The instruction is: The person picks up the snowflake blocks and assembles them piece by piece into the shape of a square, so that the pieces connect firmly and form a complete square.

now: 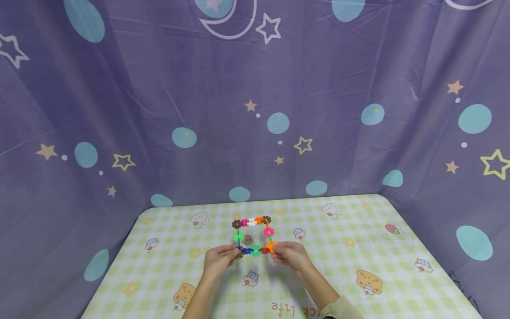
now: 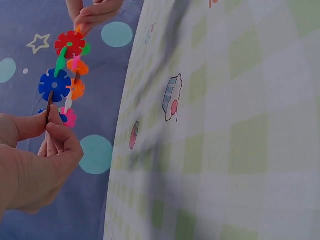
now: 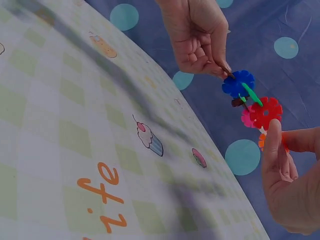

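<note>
Both hands hold up a four-sided frame of linked plastic snowflake discs [image 1: 256,251] above the table. My left hand [image 1: 218,261] pinches the brown disc at its near left corner between thumb and fingers. At the near right corner, my right hand [image 1: 292,256] grips the orange disc. Along the near side run a blue disc [image 2: 54,85], a green one and a red disc [image 3: 265,113]. Brown, pink, white and orange discs make up the far side. A green disc [image 1: 238,237] sits in the left side, a pink disc [image 1: 268,231] in the right.
Below the hands lies a green-and-white checked tablecloth [image 1: 318,274] printed with cupcakes, bread and flowers. A purple curtain [image 1: 223,164] with stars and blue spots hangs behind the table and along both sides.
</note>
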{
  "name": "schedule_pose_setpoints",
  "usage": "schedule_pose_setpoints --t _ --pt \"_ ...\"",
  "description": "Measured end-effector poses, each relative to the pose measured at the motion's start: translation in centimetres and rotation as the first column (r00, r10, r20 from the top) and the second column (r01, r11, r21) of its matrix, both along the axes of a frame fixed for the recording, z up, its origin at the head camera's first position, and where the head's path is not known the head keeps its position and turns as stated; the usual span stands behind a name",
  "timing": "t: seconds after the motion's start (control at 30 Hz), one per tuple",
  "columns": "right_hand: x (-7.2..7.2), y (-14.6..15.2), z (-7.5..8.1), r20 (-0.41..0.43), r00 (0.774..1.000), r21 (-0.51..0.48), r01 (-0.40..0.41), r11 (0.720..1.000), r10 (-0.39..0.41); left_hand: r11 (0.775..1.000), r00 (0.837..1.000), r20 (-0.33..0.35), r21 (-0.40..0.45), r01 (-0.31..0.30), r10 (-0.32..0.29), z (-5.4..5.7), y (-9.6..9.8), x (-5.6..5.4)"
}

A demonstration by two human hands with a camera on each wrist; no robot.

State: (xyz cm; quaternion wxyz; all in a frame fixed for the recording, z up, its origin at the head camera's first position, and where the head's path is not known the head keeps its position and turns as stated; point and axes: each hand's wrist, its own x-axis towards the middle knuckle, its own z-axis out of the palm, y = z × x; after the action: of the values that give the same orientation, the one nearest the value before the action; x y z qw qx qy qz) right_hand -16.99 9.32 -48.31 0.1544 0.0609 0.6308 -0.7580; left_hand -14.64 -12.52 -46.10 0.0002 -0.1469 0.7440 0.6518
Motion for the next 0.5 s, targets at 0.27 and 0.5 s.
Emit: schedule_pose_setpoints --t 0.27,0.5 --pt "-0.11 0.28 0.26 0.014 1.000 -0.016 -0.012 1.000 0.012 1.000 1.000 0.007 0.014 -0.009 0.009 0.04 -0.68 0.00" --pt "-0.06 -0.08 0.33 0.004 1.000 -0.003 -0.023 1.000 0.023 0.999 1.000 0.009 0.022 -0.023 0.023 0.01 -0.47 0.09"
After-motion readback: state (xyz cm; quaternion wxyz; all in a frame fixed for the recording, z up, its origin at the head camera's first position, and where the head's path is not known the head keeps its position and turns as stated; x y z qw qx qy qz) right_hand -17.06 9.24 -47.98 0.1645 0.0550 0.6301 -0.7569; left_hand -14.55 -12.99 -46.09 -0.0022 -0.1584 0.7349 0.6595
